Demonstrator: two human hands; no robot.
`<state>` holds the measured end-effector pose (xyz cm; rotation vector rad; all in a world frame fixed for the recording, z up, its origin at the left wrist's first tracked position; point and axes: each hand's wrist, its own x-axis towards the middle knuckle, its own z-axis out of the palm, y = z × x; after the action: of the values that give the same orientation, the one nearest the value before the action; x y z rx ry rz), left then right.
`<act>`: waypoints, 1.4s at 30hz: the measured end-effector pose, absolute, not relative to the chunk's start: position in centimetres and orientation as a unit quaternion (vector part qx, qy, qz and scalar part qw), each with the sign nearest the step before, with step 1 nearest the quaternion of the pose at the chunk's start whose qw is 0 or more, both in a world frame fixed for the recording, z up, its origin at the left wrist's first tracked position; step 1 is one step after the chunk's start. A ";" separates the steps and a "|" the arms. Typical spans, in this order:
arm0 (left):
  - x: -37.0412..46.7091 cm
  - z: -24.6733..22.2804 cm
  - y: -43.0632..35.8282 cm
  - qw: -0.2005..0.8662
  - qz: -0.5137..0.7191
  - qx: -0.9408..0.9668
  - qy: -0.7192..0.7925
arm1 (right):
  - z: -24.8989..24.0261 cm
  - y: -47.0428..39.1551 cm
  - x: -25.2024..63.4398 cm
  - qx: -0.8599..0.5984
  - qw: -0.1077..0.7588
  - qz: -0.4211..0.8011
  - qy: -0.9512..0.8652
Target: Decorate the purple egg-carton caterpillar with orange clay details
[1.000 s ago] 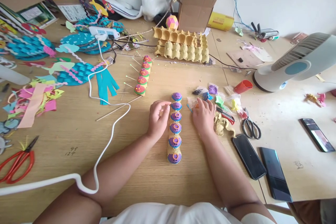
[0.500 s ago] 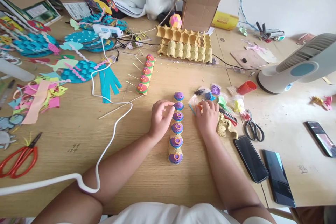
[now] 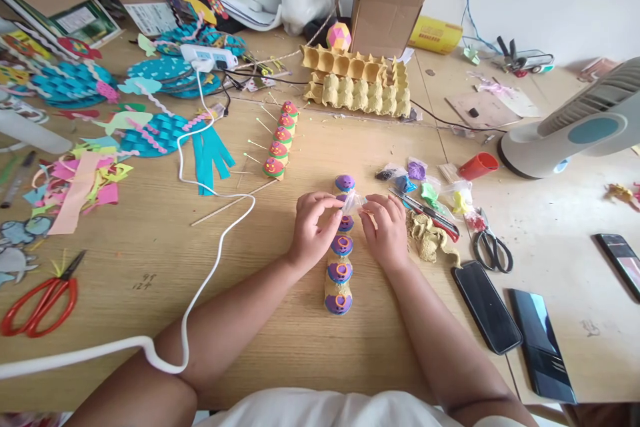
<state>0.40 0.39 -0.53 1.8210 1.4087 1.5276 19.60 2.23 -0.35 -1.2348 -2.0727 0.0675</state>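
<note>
Between my two hands a small clear plastic bag [image 3: 354,202] is held above the upper part of a decorated egg-carton strip [image 3: 341,273]. My left hand [image 3: 316,225] pinches the bag's left side, and my right hand [image 3: 385,225] grips its right side. Several purple-and-blue clay domes line the strip, many with orange rings and small faces. The bag and fingers partly cover the second and third domes. Right of my right hand lie a utility knife [image 3: 425,210], crumpled tan clay [image 3: 425,237] and small bags of coloured clay, such as a green one [image 3: 431,195].
A finished-looking red-and-green carton strip [image 3: 280,140] with pins lies farther back. Egg cartons [image 3: 365,90] stand behind it. Black scissors [image 3: 493,247], phones [image 3: 487,307] and a fan [image 3: 565,127] are on the right. A white cable [image 3: 220,240] and red-handled scissors [image 3: 45,300] are left.
My right hand has lifted the clear bag from the table on the right and brought it left over the strip. My left hand now also holds it.
</note>
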 end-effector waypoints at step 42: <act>0.4 -1.6 0.2 0.434 0.536 0.570 0.447 | -1.0 2.2 18.7 -0.415 0.595 0.460 -0.512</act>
<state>0.36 0.19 -1.64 1.4201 1.1135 1.3351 18.70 2.18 -1.03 -0.9638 -1.1889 1.0675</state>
